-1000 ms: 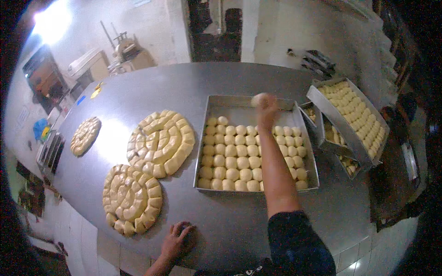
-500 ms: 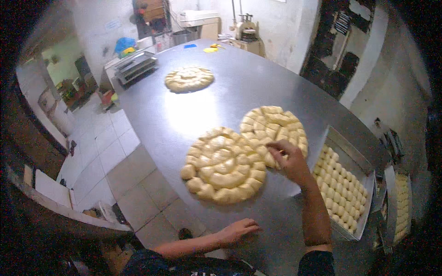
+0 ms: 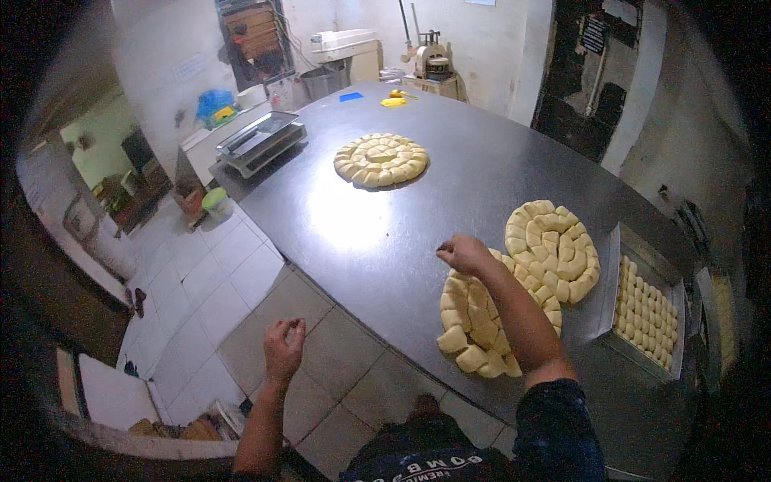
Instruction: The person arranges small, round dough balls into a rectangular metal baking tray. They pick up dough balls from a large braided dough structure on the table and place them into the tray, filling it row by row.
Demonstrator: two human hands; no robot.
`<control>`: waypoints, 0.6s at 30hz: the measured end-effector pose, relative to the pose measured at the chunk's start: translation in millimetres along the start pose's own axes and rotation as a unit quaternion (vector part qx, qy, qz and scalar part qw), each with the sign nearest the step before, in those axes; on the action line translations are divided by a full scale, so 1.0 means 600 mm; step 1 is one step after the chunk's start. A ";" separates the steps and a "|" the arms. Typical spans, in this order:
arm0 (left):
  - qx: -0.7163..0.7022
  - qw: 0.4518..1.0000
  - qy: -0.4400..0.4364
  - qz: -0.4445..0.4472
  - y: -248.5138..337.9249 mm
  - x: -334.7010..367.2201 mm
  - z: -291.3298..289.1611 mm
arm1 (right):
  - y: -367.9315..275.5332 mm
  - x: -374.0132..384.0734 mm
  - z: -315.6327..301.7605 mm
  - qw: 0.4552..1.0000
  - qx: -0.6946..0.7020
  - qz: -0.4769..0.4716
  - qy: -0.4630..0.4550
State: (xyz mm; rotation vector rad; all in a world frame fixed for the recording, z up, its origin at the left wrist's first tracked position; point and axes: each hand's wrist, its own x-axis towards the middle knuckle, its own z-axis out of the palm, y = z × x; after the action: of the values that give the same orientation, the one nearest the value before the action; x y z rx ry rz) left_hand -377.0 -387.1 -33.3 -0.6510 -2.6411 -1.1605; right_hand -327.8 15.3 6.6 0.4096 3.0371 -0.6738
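My right hand (image 3: 466,255) is over the steel table, just past the left far edge of a flat spiral of cut dough (image 3: 466,309). Its fingers are curled into a pinch, and whatever they may hold is hidden. My right forearm crosses above this spiral and covers part of it. Another cut dough spiral (image 3: 554,249) lies against it on the far right side, and a third dough spiral (image 3: 381,159) sits alone farther back. My left hand (image 3: 285,349) hangs in the air over the floor, left of the table, with fingers loosely bent, apart from the thumb and empty.
At right, a metal tray (image 3: 610,281) holds rows of small dough balls. A low metal scale-like device (image 3: 259,145) stands on the table's far left corner. Yellow items (image 3: 393,102) and a blue flat piece (image 3: 350,97) lie at the far end. The tiled floor (image 3: 241,265) runs along the left edge.
My view has turned left. My right hand has left the farther right spiral and moved left across the nearest one. My left hand has gone from the table's near edge out over the floor.
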 end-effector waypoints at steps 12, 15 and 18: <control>0.165 0.984 -0.030 0.062 -0.117 0.445 0.167 | 0.138 0.251 0.018 0.939 -0.089 0.305 0.133; 0.231 0.972 -0.033 0.035 -0.122 0.558 0.225 | 0.165 0.336 0.018 0.930 -0.107 0.306 0.171; 0.256 0.964 -0.072 0.004 -0.093 0.649 0.299 | 0.182 0.415 0.017 0.928 -0.106 0.299 0.194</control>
State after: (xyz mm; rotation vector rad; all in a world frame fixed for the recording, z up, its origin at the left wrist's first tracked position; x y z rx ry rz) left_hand -746.6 -164.8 -61.1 -0.6544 -2.8775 -0.3959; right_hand -541.1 169.1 -62.8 1.5257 2.9809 -0.2393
